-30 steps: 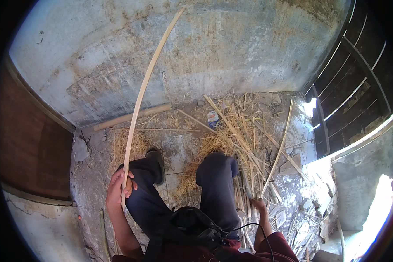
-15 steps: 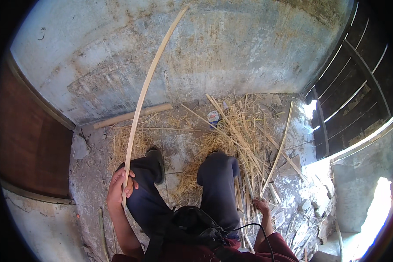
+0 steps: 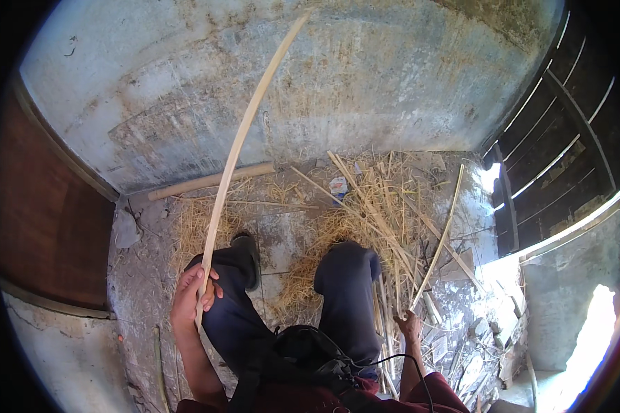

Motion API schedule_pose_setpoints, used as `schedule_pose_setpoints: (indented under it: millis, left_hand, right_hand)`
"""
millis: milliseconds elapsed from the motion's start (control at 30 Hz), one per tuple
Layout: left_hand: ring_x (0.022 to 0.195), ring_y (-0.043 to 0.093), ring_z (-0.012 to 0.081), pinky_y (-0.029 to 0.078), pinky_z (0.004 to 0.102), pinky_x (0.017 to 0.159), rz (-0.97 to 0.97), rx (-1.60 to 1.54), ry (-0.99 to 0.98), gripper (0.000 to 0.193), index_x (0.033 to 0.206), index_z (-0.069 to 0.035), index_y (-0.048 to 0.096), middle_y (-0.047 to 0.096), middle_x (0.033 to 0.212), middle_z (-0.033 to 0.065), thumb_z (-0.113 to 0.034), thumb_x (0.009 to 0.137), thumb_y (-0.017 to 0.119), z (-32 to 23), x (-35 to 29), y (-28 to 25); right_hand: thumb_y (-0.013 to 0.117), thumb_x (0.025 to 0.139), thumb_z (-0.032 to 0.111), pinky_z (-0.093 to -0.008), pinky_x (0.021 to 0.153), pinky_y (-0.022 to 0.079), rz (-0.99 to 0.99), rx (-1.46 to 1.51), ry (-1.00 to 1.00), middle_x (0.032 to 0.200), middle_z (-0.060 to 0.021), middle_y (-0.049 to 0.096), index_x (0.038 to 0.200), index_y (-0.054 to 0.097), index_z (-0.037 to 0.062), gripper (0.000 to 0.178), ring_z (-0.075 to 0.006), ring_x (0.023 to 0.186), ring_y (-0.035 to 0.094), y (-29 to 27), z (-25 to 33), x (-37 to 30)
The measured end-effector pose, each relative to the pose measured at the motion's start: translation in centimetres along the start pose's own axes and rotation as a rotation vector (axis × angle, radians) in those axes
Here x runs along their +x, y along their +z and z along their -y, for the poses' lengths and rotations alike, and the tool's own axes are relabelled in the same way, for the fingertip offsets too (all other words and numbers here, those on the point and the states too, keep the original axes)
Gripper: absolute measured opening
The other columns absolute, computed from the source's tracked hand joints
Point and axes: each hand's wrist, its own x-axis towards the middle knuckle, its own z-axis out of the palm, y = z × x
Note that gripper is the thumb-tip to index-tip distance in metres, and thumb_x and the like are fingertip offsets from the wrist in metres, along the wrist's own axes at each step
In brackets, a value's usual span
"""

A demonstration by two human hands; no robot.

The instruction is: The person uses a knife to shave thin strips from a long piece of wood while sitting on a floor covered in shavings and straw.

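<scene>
My left hand [image 3: 194, 294] is closed round the lower part of a long, pale bamboo strip [image 3: 233, 155]. The strip rises in a gentle curve, its far end in front of the wall. Low on the right, my right hand [image 3: 410, 326] has its fingers bent but apart, with nothing visible between them. Just beyond its fingertips is the lower end of another bamboo strip [image 3: 439, 244], which slants up to the right. I cannot tell whether they touch. Loose strips and shavings [image 3: 382, 199] lie in a heap beyond my right knee.
A bamboo pole [image 3: 210, 182] lies along the foot of the stained wall [image 3: 365, 82]. A small packet [image 3: 338, 185] sits by the shavings. Broken slabs [image 3: 506, 323] lie at the right, below dark slatted boards [image 3: 558, 144]. A brown panel [image 3: 48, 213] stands at the left.
The held strip's far end has swung slightly right. My right hand has lifted a little, and its fingers look more spread. The whole view has shifted slightly.
</scene>
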Motion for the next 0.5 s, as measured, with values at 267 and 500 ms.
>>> schedule_pose_setpoints:
  millis: [267, 500]
  left_hand:
    - [0.047, 0.052, 0.0086, 0.041, 0.0245, 0.045, -0.073, 0.147, -0.077, 0.031, 0.11, 0.003, 0.069, 0.054, 0.06, 0.0028, -0.025, 0.114, 0.057, -1.8, 0.4, 3.2]
    - [0.048, 0.05, 0.0054, 0.037, 0.0267, 0.047, -0.014, 0.505, -0.021, 0.029, 0.106, 0.0, 0.071, 0.056, 0.059, -0.0011, -0.026, 0.114, 0.061, -1.4, 0.6, 5.0]
  right_hand:
    - [0.08, 0.093, 0.029, -0.0442, 0.076, 0.057, -0.244, 0.303, -0.068, 0.089, -0.017, 0.078, 0.133, 0.068, 0.0045, 0.048, -0.0301, 0.086, 0.078, -3.3, 2.2, 5.4]
    - [0.065, 0.103, 0.02, -0.0314, 0.068, 0.051, -0.282, 0.655, -0.449, 0.081, 0.0001, 0.07, 0.139, 0.066, 0.0013, 0.04, -0.0108, 0.075, 0.064, -14.8, 20.5, 11.0]
